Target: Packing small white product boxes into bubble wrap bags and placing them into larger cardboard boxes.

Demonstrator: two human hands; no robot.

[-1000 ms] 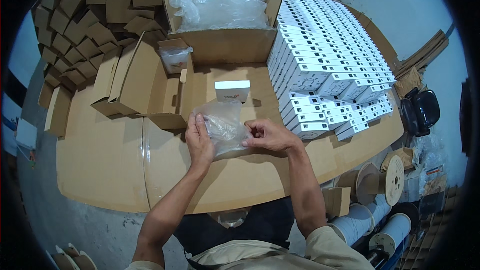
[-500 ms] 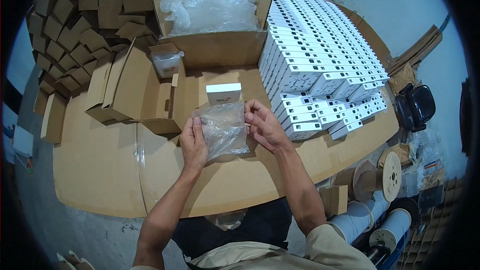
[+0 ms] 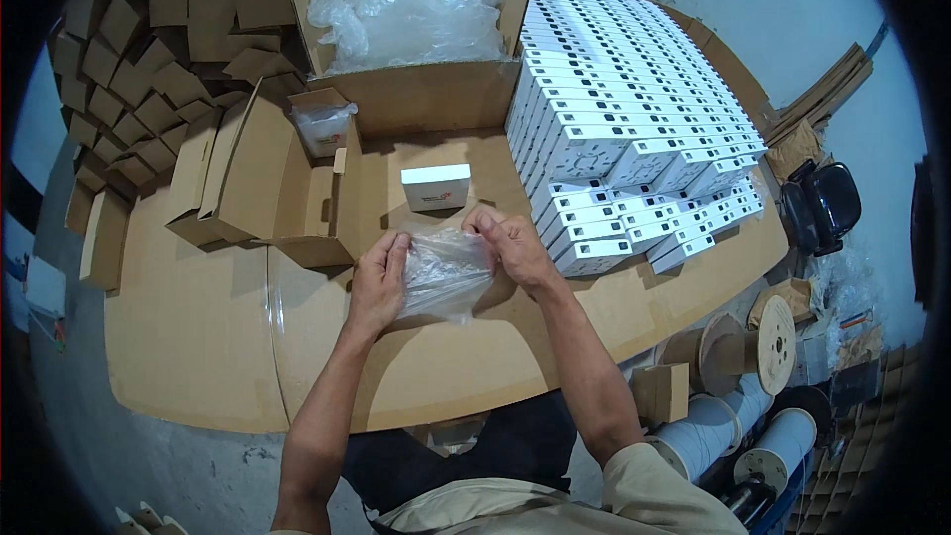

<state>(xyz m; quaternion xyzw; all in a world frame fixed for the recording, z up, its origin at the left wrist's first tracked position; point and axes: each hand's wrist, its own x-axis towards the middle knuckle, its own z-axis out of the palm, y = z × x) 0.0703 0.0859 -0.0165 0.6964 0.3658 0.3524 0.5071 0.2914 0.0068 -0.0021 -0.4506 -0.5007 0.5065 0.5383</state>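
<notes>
A clear plastic bag is stretched between my two hands above the cardboard-covered table. My left hand pinches its left upper edge, thumb on top. At the right upper corner, my right hand grips the bag with its fingers closed. Just beyond the bag stands a small white box with a small red and dark print on its front. Whether anything lies inside the bag cannot be seen; it looks flat and crumpled.
A large stack of white boxes stands at the right. An open carton at the left holds a bagged white box. Plastic bags fill a carton at the back. Folded brown cartons pile up far left; cable spools lie lower right.
My hands have drawn the bag slightly toward me and pulled its upper edge tauter, its body now tilted flatter. The small white box now shows fully beyond it.
</notes>
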